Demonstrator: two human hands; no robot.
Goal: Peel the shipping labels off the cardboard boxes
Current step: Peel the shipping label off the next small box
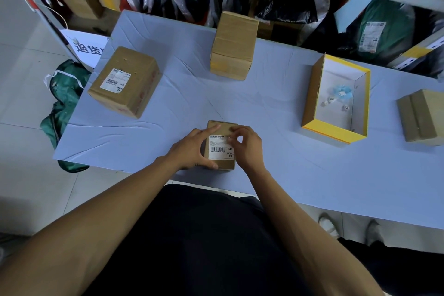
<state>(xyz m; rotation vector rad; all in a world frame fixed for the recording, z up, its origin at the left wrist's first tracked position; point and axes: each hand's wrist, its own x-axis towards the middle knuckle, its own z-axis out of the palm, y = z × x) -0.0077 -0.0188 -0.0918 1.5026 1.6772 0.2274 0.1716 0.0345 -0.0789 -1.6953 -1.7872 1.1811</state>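
The small box (221, 145) is held by the left hand (192, 149). The thin label's (219, 149) corner is pinched by the right hand (247, 146); it may tear.

Small box (221, 145) at counter (264, 175) six o'clock, labelled box (125, 81) at ten, tall box (233, 45) at twelve, open tray (310, 101) at two, flat box (421, 118) at three.

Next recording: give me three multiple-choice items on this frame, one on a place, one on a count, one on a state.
1. Where is the open yellow-rimmed box?
A. right of the small brown cardboard box in the hands
B. left of it
C. under the table

2. How many white shipping labels show on boxes on the blue table?
A. none
B. two
C. five

3. The right hand:
A. hangs idle
B. picks at the label's top corner
C. is out of view

A: it stands on the right. B: hand-held box and left box. B: fingertips pinch there.
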